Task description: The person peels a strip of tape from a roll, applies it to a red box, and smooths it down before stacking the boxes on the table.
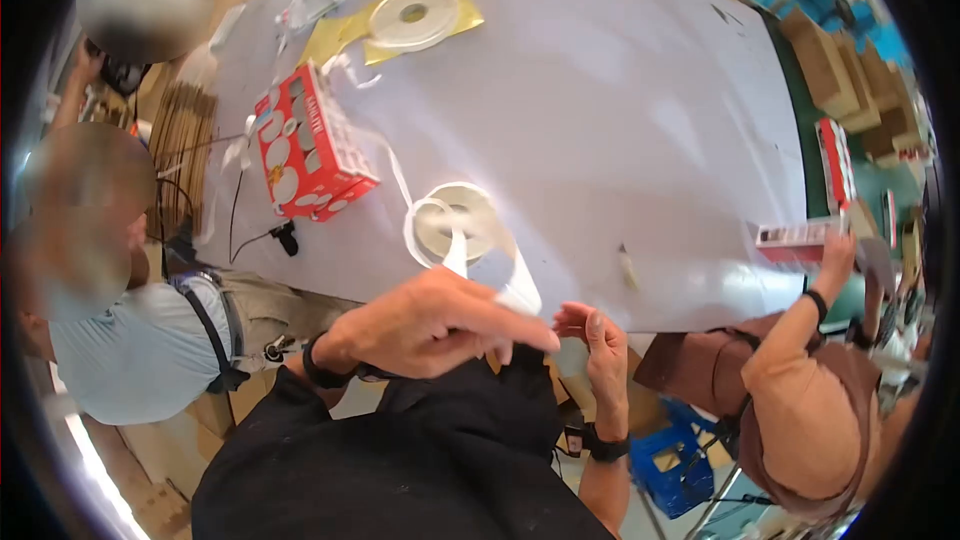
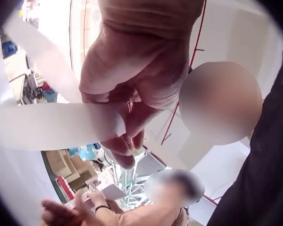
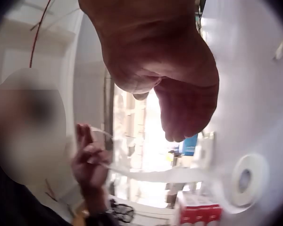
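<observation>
A white strip (image 2: 47, 125) runs up from a white roll (image 1: 478, 208) lying flat on the table (image 1: 640, 120). My left hand (image 1: 440, 325) pinches the strip between thumb and fingers, in front of the roll near the table's front edge; a loop of it hangs toward the roll. My right hand (image 1: 600, 350) is held apart to the right, fingers loosely bent and nothing in them. The right wrist view shows that hand (image 3: 179, 89) from the palm side, with the left hand and the stretched strip (image 3: 165, 175) beyond it.
Left of the roll stands a red and white printed box (image 1: 310, 155). Farther back, another white roll (image 1: 415, 2) lies on a yellow sheet (image 1: 470, 18). A person (image 1: 800, 390) at the right handles a box (image 1: 790, 240); another person (image 1: 140, 340) is at the left.
</observation>
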Demonstrator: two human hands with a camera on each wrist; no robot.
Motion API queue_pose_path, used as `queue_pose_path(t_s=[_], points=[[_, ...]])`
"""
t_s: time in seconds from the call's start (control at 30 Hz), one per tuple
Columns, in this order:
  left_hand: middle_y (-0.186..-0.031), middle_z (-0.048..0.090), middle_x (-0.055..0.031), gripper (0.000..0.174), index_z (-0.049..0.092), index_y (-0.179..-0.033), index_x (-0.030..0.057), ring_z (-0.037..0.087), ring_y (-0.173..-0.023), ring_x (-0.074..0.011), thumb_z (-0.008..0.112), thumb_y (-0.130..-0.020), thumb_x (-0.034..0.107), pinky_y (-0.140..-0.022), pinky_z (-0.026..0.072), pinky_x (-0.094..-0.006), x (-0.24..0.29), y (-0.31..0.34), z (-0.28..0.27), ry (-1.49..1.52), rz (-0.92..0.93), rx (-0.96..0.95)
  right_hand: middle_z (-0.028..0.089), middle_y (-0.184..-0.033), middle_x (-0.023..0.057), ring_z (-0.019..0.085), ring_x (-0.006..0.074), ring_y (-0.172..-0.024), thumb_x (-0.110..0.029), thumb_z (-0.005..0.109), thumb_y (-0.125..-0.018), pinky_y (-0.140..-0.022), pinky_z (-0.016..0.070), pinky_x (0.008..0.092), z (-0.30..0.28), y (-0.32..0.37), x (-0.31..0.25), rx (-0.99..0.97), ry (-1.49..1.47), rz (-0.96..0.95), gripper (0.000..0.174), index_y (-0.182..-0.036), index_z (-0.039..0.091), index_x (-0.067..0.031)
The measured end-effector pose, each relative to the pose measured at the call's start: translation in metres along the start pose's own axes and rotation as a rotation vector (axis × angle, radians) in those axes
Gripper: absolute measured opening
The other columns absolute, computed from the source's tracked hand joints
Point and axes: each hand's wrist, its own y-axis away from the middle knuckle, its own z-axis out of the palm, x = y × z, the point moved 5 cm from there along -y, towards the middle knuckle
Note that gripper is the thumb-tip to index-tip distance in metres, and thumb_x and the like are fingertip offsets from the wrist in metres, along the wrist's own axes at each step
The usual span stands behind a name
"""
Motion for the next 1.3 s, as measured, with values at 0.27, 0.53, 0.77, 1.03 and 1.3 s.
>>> queue_pose_path(t_s=[0.27,0.53,0.77,1.03,1.3], points=[[-0.125,0.076,-0.0115,0.033,0.078,-0.118,0.0087,0.074,-0.101,-0.0332,0.07,-0.09,-0.007,-0.089,0.0588,-0.0398,0.036,-0.063,0.109,-0.097,0.066,-0.323,0.07,-0.117,0.0131,0.066,0.0225,-0.092,-0.084,0.014,-0.099,-0.091,0.0507,0.0353,-0.015,0.033,-0.1,-0.395,-0.634,0.043,0.108,-0.14,0.06,0.0049],[-0.12,0.077,-0.0133,0.041,0.072,-0.13,0.008,0.076,-0.093,-0.0273,0.065,-0.094,-0.009,-0.083,0.0601,-0.0365,0.033,-0.059,0.12,-0.091,0.125,-0.405,0.067,-0.093,0.0068,0.055,0.0102,-0.068,-0.044,0.046,-0.112,-0.057,0.0434,0.0245,-0.049,0.036,-0.123,-0.177,-0.852,-0.305,0.052,-0.135,0.062,-0.0008],[-0.116,0.077,-0.012,0.078,0.02,-0.167,0.004,0.069,-0.078,-0.0143,0.052,-0.098,-0.013,-0.071,0.0564,-0.0274,0.042,-0.048,0.076,0.219,-0.137,-0.227,0.068,-0.086,0.0053,0.058,0.0118,-0.062,-0.032,0.052,-0.112,-0.054,0.0459,0.0267,-0.058,0.052,-0.128,0.033,-0.859,-0.397,0.036,-0.122,0.067,-0.0001],[-0.114,0.078,-0.0088,0.077,0.024,-0.167,0.0079,0.067,-0.075,-0.0141,0.056,-0.098,-0.008,-0.074,0.0563,-0.0278,0.046,-0.054,0.046,0.077,-0.149,-0.378,0.072,-0.089,0.008,0.061,0.0154,-0.063,-0.031,0.048,-0.114,-0.054,0.0493,0.0281,-0.04,0.051,-0.121,0.08,-1.098,-0.442,0.037,-0.121,0.066,0.0001],[-0.123,0.075,-0.0169,0.073,0.026,-0.165,0.0022,0.071,-0.088,-0.0128,0.058,-0.099,-0.008,-0.078,0.0576,-0.0273,0.04,-0.053,0.057,0.158,-0.271,-0.412,0.072,-0.083,0.0054,0.058,0.0112,-0.058,-0.031,0.047,-0.114,-0.048,0.0469,0.0252,-0.04,0.043,-0.09,0.154,-1.161,-0.411,0.037,-0.115,0.069,-0.0019]])
